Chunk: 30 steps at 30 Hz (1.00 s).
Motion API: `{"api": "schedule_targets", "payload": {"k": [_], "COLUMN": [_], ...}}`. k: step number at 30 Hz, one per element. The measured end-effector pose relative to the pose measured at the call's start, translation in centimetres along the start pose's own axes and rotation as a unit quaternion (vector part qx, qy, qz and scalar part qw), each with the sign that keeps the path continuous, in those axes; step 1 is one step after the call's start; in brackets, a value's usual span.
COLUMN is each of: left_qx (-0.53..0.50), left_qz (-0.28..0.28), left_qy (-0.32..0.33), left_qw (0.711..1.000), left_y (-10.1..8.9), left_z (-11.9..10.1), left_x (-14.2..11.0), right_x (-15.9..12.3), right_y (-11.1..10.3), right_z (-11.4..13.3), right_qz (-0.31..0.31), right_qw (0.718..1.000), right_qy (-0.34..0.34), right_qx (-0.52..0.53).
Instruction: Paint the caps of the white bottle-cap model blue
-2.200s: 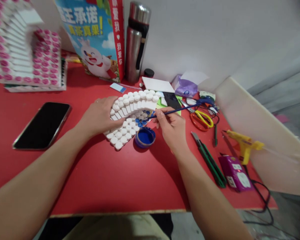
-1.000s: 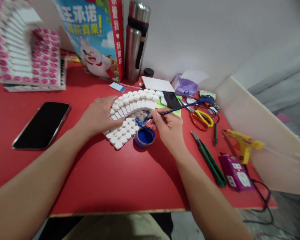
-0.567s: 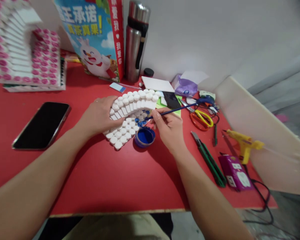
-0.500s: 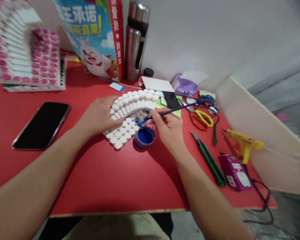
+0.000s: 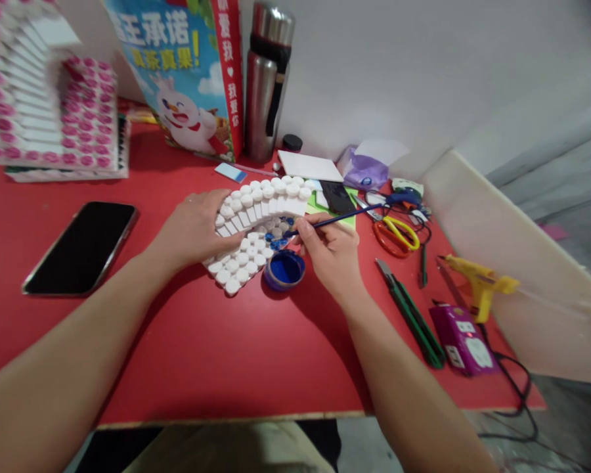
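Note:
A white model with a curved staircase and rows of round discs lies on the red table. My left hand is closed round its left side, thumb toward the front. Between the fingers of my right hand is a thin blue paintbrush, its handle pointing up to the right. The brush tip touches or hovers at the discs in the model's inner curve, where several carry blue paint. Just in front stands a small round pot of blue paint, uncovered.
A black phone lies at left, below a larger pink-and-white staircase model. A steel thermos and a printed bag stand behind. At right are scissors, a green utility knife, a yellow glue gun and a purple box.
Almost nothing differs. The whole view has shifted very slightly, and both hands keep their places on the model and the paintbrush.

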State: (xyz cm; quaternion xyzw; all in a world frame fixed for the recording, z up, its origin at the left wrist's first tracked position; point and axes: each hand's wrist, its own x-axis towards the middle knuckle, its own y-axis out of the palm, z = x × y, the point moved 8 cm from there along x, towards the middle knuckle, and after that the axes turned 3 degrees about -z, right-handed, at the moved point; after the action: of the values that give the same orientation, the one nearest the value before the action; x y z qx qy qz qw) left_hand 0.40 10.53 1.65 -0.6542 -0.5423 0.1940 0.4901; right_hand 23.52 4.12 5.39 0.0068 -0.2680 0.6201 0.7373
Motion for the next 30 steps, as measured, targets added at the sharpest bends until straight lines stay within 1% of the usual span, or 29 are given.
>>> {"api": "schedule_targets", "payload": {"k": [2, 6, 9, 20, 25, 30], "left_qx": [0.008, 0.016, 0.010, 0.013, 0.014, 0.004], "left_qz": [0.000, 0.004, 0.009, 0.002, 0.003, 0.000], "left_qy": [-0.001, 0.007, 0.007, 0.002, 0.002, 0.005], "left_qw": [1.000, 1.000, 1.000, 1.000, 1.000, 1.000], "left_y": [0.0, -0.1, 0.0, 0.0, 0.0, -0.1], "left_z": [0.0, -0.1, -0.1, -0.1, -0.1, -0.1], "left_x": [0.0, 0.1, 0.1, 0.1, 0.1, 0.0], "right_x": [0.0, 0.1, 0.3, 0.1, 0.1, 0.1], "right_y": [-0.3, -1.5, -1.8, -0.9, -1.1, -0.9], "right_z": [0.0, 0.0, -0.2, -0.4, -0.4, -0.3], "right_qz": [-0.008, -0.045, -0.052, -0.032, -0.039, -0.028], "right_qw": [1.000, 0.999, 0.998, 0.999, 0.998, 0.999], "right_qy": [-0.001, 0.008, 0.017, 0.034, 0.034, 0.032], "right_qx": [-0.006, -0.018, -0.021, -0.020, -0.023, -0.022]}}
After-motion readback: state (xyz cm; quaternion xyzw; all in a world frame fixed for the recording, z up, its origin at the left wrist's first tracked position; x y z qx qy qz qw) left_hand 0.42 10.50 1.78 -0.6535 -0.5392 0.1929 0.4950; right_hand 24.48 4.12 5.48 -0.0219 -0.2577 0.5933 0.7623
